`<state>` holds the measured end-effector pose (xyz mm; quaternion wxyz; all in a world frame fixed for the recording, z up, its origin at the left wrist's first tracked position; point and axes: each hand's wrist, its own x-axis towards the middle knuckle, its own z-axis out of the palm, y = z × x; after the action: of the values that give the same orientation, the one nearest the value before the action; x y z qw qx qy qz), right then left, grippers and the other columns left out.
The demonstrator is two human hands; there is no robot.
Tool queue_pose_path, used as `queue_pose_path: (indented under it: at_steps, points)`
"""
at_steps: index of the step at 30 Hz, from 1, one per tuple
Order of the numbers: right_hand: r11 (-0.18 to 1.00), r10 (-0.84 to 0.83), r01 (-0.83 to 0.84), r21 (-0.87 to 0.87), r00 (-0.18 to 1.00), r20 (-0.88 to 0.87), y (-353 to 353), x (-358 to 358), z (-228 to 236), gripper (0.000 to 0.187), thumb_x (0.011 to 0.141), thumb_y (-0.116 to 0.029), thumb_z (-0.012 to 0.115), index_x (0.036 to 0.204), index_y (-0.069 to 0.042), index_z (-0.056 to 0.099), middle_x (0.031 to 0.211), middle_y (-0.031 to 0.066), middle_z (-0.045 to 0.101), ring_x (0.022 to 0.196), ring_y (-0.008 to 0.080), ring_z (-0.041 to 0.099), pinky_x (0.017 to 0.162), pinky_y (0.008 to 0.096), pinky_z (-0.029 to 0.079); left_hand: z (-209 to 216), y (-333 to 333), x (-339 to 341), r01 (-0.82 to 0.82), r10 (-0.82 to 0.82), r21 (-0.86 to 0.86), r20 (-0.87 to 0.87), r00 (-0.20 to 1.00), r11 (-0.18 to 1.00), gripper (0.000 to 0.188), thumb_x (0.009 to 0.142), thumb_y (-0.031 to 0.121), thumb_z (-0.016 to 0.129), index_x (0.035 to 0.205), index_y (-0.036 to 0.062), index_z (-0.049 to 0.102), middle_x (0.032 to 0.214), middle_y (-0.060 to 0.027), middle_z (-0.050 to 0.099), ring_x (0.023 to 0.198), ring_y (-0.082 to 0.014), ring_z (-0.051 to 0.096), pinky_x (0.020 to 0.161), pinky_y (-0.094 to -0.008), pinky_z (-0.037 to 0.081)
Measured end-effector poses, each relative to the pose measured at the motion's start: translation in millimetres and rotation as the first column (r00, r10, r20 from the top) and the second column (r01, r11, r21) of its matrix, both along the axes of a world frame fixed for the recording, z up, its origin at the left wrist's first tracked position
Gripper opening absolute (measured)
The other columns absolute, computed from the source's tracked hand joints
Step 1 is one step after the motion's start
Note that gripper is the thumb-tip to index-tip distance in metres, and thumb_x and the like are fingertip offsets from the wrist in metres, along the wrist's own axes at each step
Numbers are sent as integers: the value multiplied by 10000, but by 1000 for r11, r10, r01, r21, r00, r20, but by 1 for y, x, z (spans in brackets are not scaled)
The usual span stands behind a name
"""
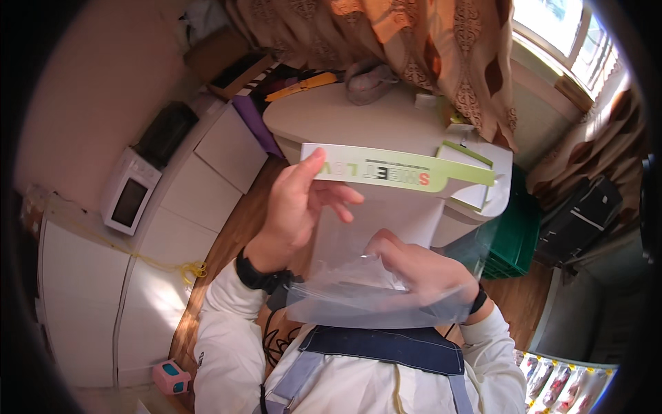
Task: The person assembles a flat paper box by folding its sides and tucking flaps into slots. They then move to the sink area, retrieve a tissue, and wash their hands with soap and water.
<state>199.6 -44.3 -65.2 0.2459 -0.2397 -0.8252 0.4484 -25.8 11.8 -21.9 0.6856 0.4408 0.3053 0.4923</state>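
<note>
My left hand point(293, 207) grips the left end of a white and light-green printed cardboard piece point(386, 178), thumb on its front and the other fingers bent below. The cardboard is held up at chest height, with a pale panel hanging beneath its printed strip. A clear plastic bag point(338, 300) spreads below it, across my front. My right hand point(427, 272) shows through the bag's film with its fingers curled in a pinch on the plastic. Whether that hand is inside the bag or behind a layer of it, I cannot tell. Black bands circle both wrists.
Beyond my hands stands a pale table point(296, 114) with a green-edged white tray point(469, 172) and a grey pouch point(369, 83). A green crate point(514, 241) and a black suitcase point(583, 210) sit at right. A microwave point(131, 193) tops white cabinets point(200, 186) at left; yellow cord point(193, 269) hangs there.
</note>
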Motion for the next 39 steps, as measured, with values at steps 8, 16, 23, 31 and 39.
queue_pose_path:
  at_steps: [8,16,23,31,39]
  points:
    - [767,390,-359,-531,919,-57,6,-3,8,533,871,-176,553,1369,-39,420,1060,98,587,904,192,574,861,294,431,11,-9,-6,55,-52,-32,105,993,998,477,999,351,368,1079,-69,581,976,-180,663,773,-261,679,550,-352,555]
    - [598,-100,-222,-770,933,-347,-5,-2,-28,487,826,-71,549,1296,-60,423,710,21,521,614,112,513,548,226,391,42,11,-4,382,-340,171,-229,912,908,657,985,507,287,1235,-58,511,1091,-195,629,960,-271,631,809,-382,506]
    - [681,-467,-406,-610,400,-788,-12,30,-29,444,741,89,455,1150,-72,397,671,129,553,599,175,553,529,269,413,-19,1,-36,688,-621,129,-338,707,714,937,889,723,265,1435,-40,274,1301,-238,509,1215,-294,495,1074,-417,281]
    - [681,-536,243,-691,808,-244,-15,31,7,152,849,-48,542,917,24,658,846,57,648,760,92,564,675,234,448,-70,-37,5,190,-84,376,-282,956,907,359,1037,307,326,889,32,502,860,-58,531,790,-146,502,835,-277,408]
    - [767,-194,-93,-634,909,-368,1,37,5,221,898,-225,603,911,-5,626,836,9,613,744,73,531,655,198,402,-61,-39,33,326,-216,454,-276,936,829,366,1022,334,372,833,36,470,776,-46,491,691,-161,468,677,-274,404]
